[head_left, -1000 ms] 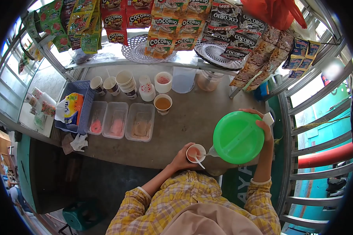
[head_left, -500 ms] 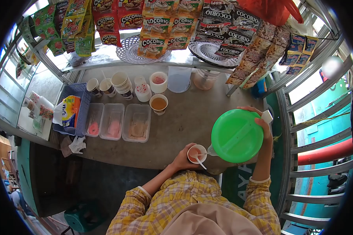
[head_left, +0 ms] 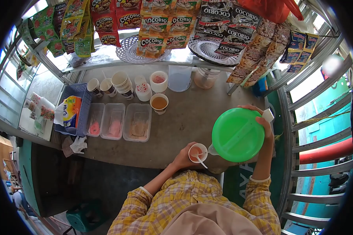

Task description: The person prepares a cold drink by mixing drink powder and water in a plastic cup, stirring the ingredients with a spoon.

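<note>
Green lid up, the jug (head_left: 237,135) tips in the right hand (head_left: 265,126), spout at the cup (head_left: 197,152). The left hand (head_left: 183,159) wraps the cup, spoon (head_left: 200,160) inside, at the counter (head_left: 184,117) edge.

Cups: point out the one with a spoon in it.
The white cup gripped by the left hand beside the green-lidded jug, with a white spoon sticking out. The cup of brown drink and the pink-filled cup farther back have none.

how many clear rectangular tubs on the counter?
3, in a row just right of the blue basket: left tub with pink powder, middle tub with pink powder, right tub with tan powder. None appears hidden.
</note>
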{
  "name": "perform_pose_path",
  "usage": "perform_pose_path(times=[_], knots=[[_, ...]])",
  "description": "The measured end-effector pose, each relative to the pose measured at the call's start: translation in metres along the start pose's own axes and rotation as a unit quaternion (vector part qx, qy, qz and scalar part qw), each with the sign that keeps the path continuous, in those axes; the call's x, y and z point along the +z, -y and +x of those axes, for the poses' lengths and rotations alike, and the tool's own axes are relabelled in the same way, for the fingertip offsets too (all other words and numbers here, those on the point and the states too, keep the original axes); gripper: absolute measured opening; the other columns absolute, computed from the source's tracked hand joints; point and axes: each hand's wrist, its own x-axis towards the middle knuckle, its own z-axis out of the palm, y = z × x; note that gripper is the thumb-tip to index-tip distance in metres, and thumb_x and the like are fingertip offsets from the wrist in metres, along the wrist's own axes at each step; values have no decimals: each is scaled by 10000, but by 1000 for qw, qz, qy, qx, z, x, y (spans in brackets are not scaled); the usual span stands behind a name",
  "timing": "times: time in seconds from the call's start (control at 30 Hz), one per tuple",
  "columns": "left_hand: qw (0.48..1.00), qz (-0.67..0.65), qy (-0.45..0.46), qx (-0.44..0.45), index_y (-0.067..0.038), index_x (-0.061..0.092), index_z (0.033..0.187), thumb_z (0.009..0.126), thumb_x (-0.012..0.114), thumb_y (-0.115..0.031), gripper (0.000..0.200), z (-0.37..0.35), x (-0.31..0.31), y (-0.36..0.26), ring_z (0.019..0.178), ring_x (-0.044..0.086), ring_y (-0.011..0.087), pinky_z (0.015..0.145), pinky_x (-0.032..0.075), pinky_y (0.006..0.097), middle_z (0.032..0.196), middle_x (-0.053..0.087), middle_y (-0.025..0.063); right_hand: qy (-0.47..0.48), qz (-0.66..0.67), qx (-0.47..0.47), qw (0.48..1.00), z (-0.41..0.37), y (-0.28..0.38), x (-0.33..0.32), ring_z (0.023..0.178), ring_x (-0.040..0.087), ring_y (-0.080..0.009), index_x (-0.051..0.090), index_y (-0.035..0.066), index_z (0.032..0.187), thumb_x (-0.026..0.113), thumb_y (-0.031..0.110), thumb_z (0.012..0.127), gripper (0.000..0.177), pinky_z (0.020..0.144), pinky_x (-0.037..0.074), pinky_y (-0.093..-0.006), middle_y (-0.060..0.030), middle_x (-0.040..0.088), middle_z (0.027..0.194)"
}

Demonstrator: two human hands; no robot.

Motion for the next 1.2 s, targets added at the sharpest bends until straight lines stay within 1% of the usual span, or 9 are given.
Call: perform_pose_path(times=[0.07,0.27,0.37,0.57,0.67,0.97,1.07,1.2], knots=[[1000,12,2,17,-58,428,1260,632,863,-233,783,0,0,1,1028,631,301,852,524,384,1120,607,155,5,-8,4,1000,0,2,2,1101,588,-277,523,-71,1245,586,340,783,622,959,457,-375,-216,542,1278],[1000,1,-2,7,-46,430,1256,629,865,-241,788,-1,0,1,1030,630,311,854,524,384,1130,605,164,6,-22,2,1000,0,3,6,1099,587,-274,531,-71,1238,585,347,781,621,962,451,-377,-213,546,1273],[1000,10,0,6,-36,434,1251,640,867,-199,767,-1,0,-1,1020,636,240,862,518,349,1123,611,128,11,-27,1,1000,0,0,3,1106,584,-274,531,-71,1238,584,349,781,623,963,450,-376,-211,544,1276],[1000,19,-4,-3,-38,426,1252,647,866,-214,768,-1,0,-4,1006,645,243,843,527,352,1099,624,132,11,-30,8,999,1,3,6,1116,579,-273,526,-71,1242,589,353,782,629,964,449,-376,-207,544,1278],[1000,7,-5,-1,-34,437,1251,641,863,-252,776,-1,0,-3,1015,639,294,860,524,373,1106,619,163,12,-10,11,1000,0,2,6,1116,579,-273,525,-71,1242,594,353,783,629,965,449,-377,-207,542,1281],[1000,9,-3,-10,-35,434,1255,631,866,-261,792,-1,1,0,1030,636,293,858,526,376,1109,622,158,8,-17,12,1000,0,1,5,1107,584,-274,524,-73,1240,591,361,779,637,961,452,-376,-214,539,1281],[1000,24,0,-9,-44,419,1261,640,868,-232,789,-1,0,-2,1030,638,247,866,519,359,1116,622,138,6,-14,10,1000,0,2,6,1104,585,-273,524,-75,1239,588,362,776,640,960,452,-374,-215,541,1278],[1000,26,4,-17,-44,410,1271,635,871,-234,808,-2,0,-1,1043,633,251,876,515,360,1122,622,138,8,-7,11,1000,0,2,4,1102,586,-273,522,-77,1239,591,353,775,636,960,452,-372,-215,540,1280]])
